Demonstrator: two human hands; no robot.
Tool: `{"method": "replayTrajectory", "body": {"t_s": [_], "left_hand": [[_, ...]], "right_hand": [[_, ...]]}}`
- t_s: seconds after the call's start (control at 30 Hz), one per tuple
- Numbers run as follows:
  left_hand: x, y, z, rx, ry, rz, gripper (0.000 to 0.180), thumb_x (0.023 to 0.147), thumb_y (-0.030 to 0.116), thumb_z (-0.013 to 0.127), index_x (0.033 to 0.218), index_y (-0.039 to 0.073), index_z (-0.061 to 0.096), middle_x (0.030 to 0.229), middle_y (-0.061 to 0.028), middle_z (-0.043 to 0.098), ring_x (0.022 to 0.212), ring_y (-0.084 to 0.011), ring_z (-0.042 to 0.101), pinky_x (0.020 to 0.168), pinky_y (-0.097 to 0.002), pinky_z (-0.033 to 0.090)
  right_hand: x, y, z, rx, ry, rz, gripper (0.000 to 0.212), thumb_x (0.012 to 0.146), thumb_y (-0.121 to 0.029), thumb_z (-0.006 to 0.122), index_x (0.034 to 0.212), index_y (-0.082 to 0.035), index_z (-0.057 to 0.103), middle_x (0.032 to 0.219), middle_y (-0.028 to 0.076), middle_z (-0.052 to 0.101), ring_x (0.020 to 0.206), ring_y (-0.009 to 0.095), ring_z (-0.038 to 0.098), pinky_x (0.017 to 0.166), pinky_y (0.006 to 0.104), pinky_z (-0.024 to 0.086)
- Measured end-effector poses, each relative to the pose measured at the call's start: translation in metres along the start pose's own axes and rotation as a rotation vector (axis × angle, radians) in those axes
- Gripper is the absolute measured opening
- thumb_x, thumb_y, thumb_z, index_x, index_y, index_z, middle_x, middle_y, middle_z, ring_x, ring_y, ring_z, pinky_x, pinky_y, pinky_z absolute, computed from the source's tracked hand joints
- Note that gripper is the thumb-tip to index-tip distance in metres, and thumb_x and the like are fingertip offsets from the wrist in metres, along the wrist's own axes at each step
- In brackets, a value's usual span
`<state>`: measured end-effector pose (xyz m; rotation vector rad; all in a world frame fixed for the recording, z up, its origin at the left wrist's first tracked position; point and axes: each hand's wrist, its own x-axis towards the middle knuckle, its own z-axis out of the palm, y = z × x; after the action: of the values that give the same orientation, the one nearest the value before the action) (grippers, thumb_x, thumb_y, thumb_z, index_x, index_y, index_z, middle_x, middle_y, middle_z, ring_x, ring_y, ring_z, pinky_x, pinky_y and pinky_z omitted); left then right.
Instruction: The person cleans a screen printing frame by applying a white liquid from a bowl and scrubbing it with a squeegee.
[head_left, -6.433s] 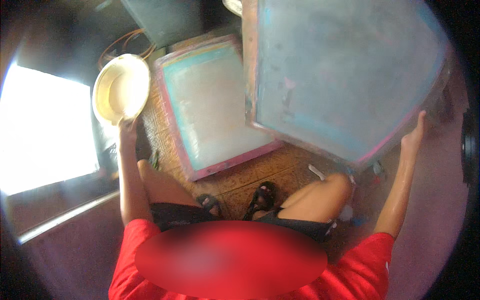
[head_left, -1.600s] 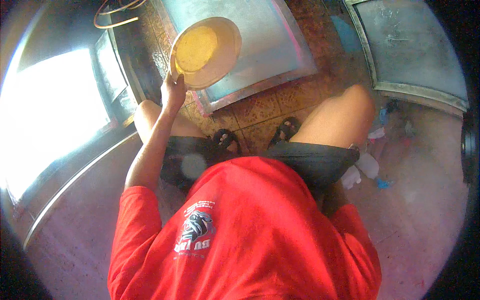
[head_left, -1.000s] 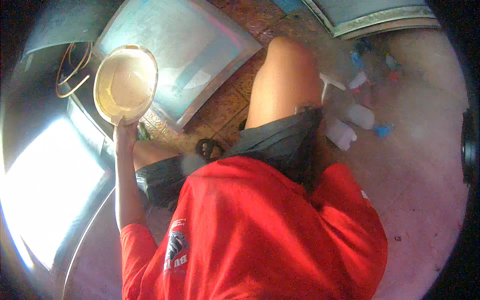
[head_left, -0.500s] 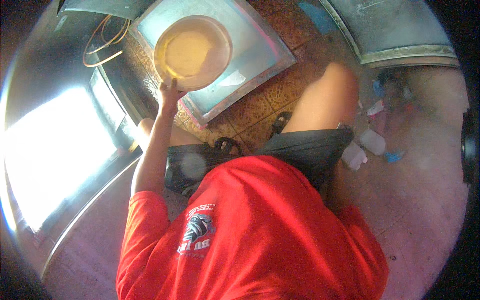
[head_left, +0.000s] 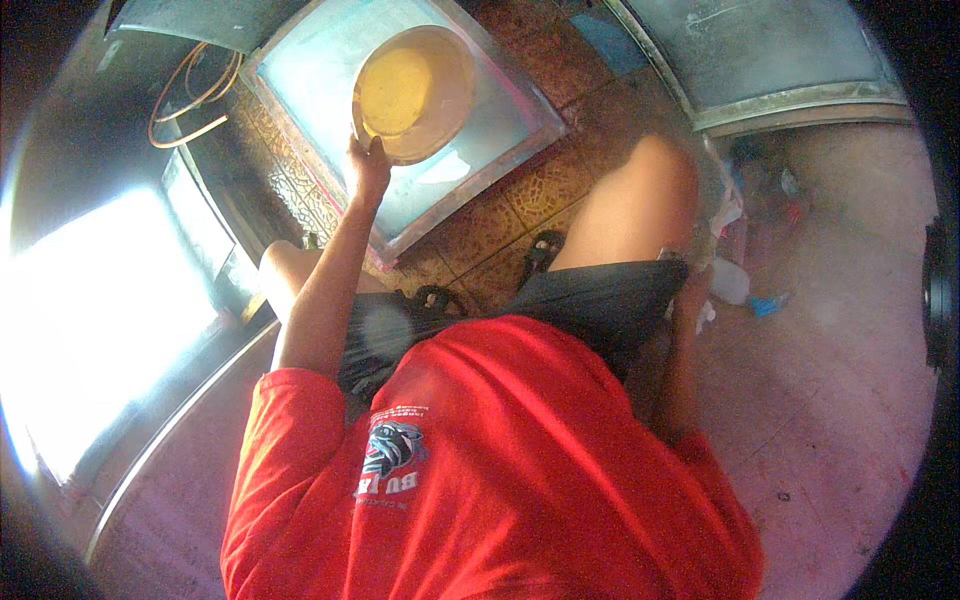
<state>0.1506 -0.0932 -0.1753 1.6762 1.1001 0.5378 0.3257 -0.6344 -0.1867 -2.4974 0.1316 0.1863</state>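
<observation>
My left hand (head_left: 371, 167) is closed on the near rim of a round plastic basin (head_left: 452, 108), its thumb showing at the edge. Yellowish inside, the basin is tilted over a framed screen (head_left: 312, 85) with pale blue mesh and a worn border. Whether liquid is in the basin I cannot tell. On the mesh, just below the basin, lies a white patch (head_left: 445, 168). My right hand (head_left: 694, 287) hangs low beside my right thigh, close to pale scraps on the floor. Its fingers are too blurred and hidden to read.
A coiled orange hose (head_left: 190, 95) hangs at the upper left. Another large framed panel (head_left: 790, 60) leans at the upper right. White containers (head_left: 730, 282) and a blue scrap (head_left: 768, 305) lie on the floor to my right. Bright light comes from an opening (head_left: 110, 310) at left.
My left hand has carried the basin rightward across the screen, tilting it more. My right forearm and hand, out of sight before, now show beside my right thigh.
</observation>
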Motion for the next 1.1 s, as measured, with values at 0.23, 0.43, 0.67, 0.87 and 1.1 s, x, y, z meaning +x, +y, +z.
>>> {"method": "replayTrajectory", "body": {"t_s": [0.23,0.43,0.67,0.87,1.1], "left_hand": [[0.002,0.013,0.001,0.234,-0.046,0.025,0.038,0.076,0.01,0.047,0.109,-0.007,0.043,0.09,-0.0256,0.057,0.083,-0.0357,0.058,0.071,-0.0374,0.045],[0.01,-0.001,-0.005,0.181,-0.066,-0.034,0.033,0.077,0.012,0.05,0.105,-0.007,0.045,0.086,-0.0235,0.058,0.071,-0.029,0.061,0.058,-0.0335,0.048],[0.026,-0.005,-0.043,-0.34,-0.061,-0.218,0.029,0.083,0.008,0.049,0.11,-0.003,0.043,0.095,-0.0153,0.056,0.076,-0.0231,0.06,0.057,-0.031,0.055],[0.033,0.002,-0.082,-0.355,0.085,-0.212,0.031,0.082,0.007,0.049,0.111,-0.003,0.043,0.101,-0.0174,0.054,0.081,-0.0266,0.059,0.06,-0.0328,0.056],[0.045,-0.03,-0.099,-0.496,0.153,-0.146,0.035,0.082,0.009,0.047,0.114,-0.001,0.039,0.099,-0.0187,0.053,0.078,-0.027,0.059,0.06,-0.0333,0.055]], "right_hand": [[0.023,-0.068,-0.051,-0.102,0.161,-0.068,0.045,0.087,-0.025,0.042,0.121,0.004,0.037,0.106,0.018,0.051,0.098,0.03,0.048,0.086,0.0353,0.035],[0.031,-0.151,-0.095,-0.026,0.165,-0.083,0.048,0.088,-0.029,0.042,0.123,0.003,0.036,0.104,0.017,0.053,0.098,0.027,0.05,0.086,0.0338,0.035],[0.015,-0.227,-0.072,-0.406,-0.238,-0.485,0.04,0.089,-0.027,0.042,0.121,-0.003,0.041,0.115,0.019,0.049,0.107,0.031,0.047,0.089,0.0352,0.036],[-0.087,-0.21,0.063,-0.547,-0.463,-0.481,0.034,0.083,-0.017,0.051,0.113,-0.002,0.044,0.09,0.022,0.058,0.082,0.038,0.056,0.073,0.0429,0.044],[-0.116,-0.176,0.14,-0.33,-0.521,-0.427,0.033,0.082,-0.016,0.05,0.112,-0.002,0.046,0.085,0.022,0.058,0.079,0.039,0.055,0.068,0.0453,0.043]]}}
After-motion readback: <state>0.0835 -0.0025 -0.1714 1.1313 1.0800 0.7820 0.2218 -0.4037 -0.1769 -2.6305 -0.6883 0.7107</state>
